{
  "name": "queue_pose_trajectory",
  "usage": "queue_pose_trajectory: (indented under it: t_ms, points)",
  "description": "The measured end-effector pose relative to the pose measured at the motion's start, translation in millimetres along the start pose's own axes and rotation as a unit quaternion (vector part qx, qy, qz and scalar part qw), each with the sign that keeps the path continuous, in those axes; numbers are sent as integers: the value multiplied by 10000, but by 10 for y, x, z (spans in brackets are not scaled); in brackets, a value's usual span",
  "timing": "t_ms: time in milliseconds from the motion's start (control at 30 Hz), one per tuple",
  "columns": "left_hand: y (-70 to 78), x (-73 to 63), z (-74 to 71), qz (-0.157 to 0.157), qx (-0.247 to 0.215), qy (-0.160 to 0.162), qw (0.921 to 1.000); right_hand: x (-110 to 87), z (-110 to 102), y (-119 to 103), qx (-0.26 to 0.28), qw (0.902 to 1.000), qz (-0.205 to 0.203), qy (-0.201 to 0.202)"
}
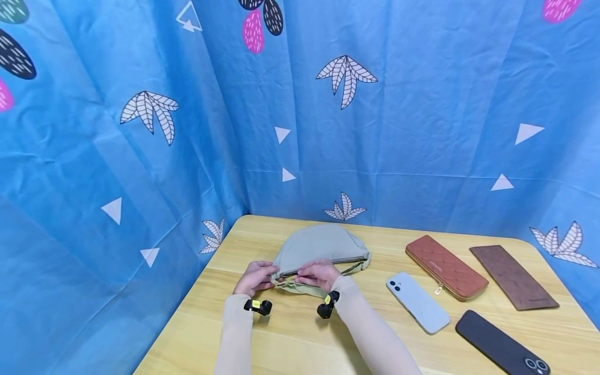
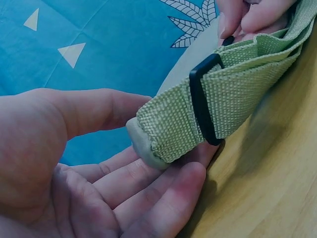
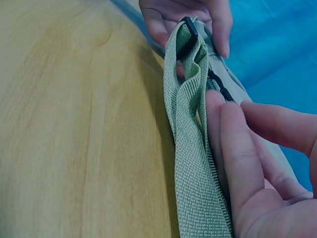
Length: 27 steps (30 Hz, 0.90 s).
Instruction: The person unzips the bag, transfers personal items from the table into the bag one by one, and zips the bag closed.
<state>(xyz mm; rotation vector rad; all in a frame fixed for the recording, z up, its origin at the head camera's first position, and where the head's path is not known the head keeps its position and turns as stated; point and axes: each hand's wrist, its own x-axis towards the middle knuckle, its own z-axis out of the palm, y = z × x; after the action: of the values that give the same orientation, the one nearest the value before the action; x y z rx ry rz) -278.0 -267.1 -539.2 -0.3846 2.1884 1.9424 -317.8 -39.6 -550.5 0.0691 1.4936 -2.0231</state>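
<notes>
A pale grey-green waist bag [image 1: 319,245] lies near the back of the table, its zip [image 1: 349,259] facing the person. At the bag's left end, my left hand [image 1: 255,277] holds the corner between thumb and fingers. The left wrist view shows the webbing strap [image 2: 173,116] with a black slider buckle [image 2: 200,99] coming from that corner. My right hand [image 1: 319,274] is near the zip's left end. Its thumb and forefinger pinch the black zip pull [image 3: 224,90], as the right wrist view shows. Folds of strap hang along the bag's front.
To the right lie a light-coloured phone [image 1: 419,303], a reddish-brown zip wallet [image 1: 447,266], a flat dark brown wallet [image 1: 514,277] and a black phone [image 1: 499,344]. Blue patterned curtain [image 1: 422,104] stands behind the wooden table [image 1: 197,333] and along its left side.
</notes>
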Motion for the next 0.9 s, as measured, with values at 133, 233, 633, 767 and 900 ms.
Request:
queue_pose_trajectory:
  t_ms: [133,233,633,767,900]
  points:
    - [15,0,-3,-49,-13,16,10000,-8,14,-8,65,9998,-106,168]
    - [24,-3,-5,-88,-30,29,10000,-6,22,-12,58,9996,-129,248]
    - [27,-25,-15,-70,-64,1,10000,-29,39,-4,-112,9995,-145,276]
    - [23,-14,-14,-91,-103,11,9999,-61,43,-14,-136,9994,-166,260]
    - [17,4,-11,-119,-113,0,9999,-64,32,-20,-94,9995,-149,267]
